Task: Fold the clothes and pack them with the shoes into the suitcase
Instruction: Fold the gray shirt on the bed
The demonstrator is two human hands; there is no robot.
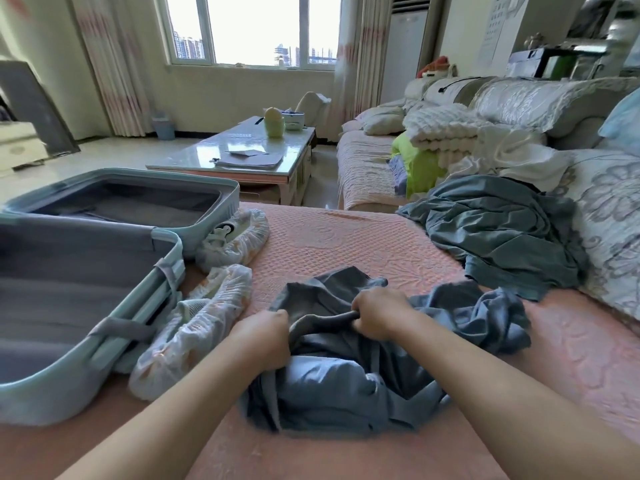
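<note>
My left hand (265, 336) and right hand (379, 315) both grip the bunched edge of a blue-grey garment (332, 379), fingers curled round the cloth; it lies crumpled on the pink bedspread (363, 237) right before me; the suitcase (86, 268) lies open at my left; two wrapped shoes (211, 292) sit just beside it; another garment, teal (498, 230), lies heaped at my right.

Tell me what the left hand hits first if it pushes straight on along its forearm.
The grey-blue garment it grips: the left hand points up-right into its bunched folds. Beyond that, probably only the pink bedcover, though depth is unclear.
</note>
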